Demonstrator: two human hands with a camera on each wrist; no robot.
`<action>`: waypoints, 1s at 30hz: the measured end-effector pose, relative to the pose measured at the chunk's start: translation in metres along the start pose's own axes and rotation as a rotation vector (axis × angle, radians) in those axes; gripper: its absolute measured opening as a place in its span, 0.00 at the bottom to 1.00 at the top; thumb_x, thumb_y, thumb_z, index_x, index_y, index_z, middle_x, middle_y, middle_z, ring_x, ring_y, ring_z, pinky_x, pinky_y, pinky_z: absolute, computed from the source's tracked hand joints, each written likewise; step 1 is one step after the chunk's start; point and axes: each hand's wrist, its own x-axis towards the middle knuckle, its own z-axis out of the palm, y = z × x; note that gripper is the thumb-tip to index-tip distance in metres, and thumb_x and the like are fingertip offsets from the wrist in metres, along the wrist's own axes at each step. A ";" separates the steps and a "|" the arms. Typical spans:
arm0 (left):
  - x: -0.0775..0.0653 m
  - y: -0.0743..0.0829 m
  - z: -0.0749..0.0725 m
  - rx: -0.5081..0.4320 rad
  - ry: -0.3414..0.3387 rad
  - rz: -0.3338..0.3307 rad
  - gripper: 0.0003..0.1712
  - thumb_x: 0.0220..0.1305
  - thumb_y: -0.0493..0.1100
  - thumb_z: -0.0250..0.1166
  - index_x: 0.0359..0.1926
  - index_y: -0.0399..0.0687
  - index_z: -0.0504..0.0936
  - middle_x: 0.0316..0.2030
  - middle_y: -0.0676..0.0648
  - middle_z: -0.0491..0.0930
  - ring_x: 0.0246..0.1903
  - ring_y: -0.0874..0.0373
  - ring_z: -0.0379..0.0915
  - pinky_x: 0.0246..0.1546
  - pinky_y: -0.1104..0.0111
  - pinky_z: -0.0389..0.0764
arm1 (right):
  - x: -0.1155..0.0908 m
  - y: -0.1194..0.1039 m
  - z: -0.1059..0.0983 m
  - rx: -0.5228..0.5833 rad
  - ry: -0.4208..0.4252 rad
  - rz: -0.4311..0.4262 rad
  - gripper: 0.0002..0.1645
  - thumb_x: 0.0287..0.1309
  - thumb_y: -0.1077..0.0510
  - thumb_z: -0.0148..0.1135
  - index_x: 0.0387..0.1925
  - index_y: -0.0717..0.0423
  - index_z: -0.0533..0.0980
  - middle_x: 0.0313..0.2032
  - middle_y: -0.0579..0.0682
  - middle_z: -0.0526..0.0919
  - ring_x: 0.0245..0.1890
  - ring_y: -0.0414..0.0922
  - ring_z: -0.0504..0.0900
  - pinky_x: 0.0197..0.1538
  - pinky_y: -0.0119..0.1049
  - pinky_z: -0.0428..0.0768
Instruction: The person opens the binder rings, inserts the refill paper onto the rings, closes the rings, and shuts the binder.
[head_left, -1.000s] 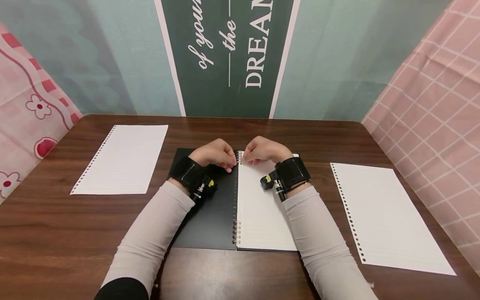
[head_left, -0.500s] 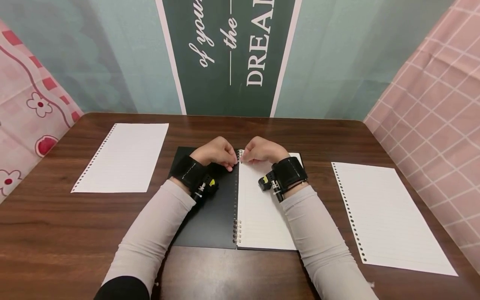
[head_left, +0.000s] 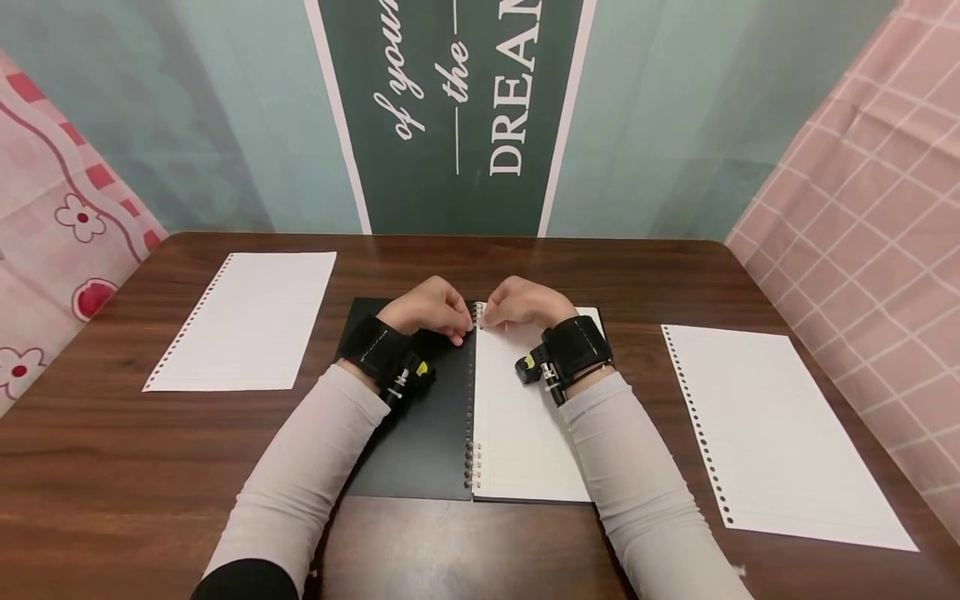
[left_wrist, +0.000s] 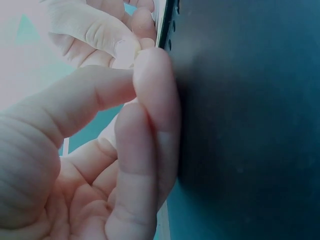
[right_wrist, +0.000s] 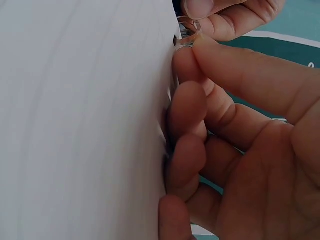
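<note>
A loose-leaf notebook lies open on the table, its black cover to the left and its white lined pages to the right. Clear binder rings join the two at the top of the spine. My right hand pinches these rings from the page side between thumb and index finger, other fingers curled along the page edge. Opposite it, my left hand pinches at the rings' cover side, thumb against index finger; its grip point is mostly hidden. A second set of rings sits at the spine's lower end.
One loose punched sheet lies at the left of the brown wooden table. Another punched sheet lies at the right. A teal and green printed cloth hangs behind the table.
My right hand has shifted slightly left toward the spine, its fingertips now closer to my left hand. The left hand keeps its place; the notebook and loose sheets lie as before.
</note>
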 end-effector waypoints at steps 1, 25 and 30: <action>0.001 -0.001 0.000 -0.003 -0.001 0.000 0.06 0.63 0.32 0.65 0.36 0.29 0.85 0.19 0.49 0.82 0.19 0.63 0.80 0.27 0.75 0.80 | 0.000 0.000 0.000 -0.003 0.001 0.000 0.12 0.61 0.57 0.63 0.22 0.55 0.79 0.16 0.41 0.68 0.23 0.40 0.64 0.31 0.32 0.60; 0.003 -0.001 0.000 -0.083 -0.026 -0.073 0.13 0.68 0.38 0.62 0.27 0.33 0.80 0.15 0.49 0.77 0.16 0.62 0.79 0.25 0.73 0.81 | 0.006 -0.003 0.009 0.076 0.100 0.034 0.23 0.67 0.52 0.60 0.17 0.58 0.77 0.10 0.43 0.66 0.13 0.38 0.63 0.20 0.31 0.59; 0.004 -0.002 0.001 -0.077 -0.004 -0.069 0.15 0.67 0.39 0.64 0.25 0.34 0.80 0.13 0.49 0.76 0.15 0.62 0.79 0.23 0.74 0.79 | 0.008 -0.004 0.010 0.062 0.099 0.044 0.23 0.66 0.53 0.61 0.16 0.58 0.75 0.10 0.43 0.65 0.13 0.39 0.63 0.20 0.31 0.59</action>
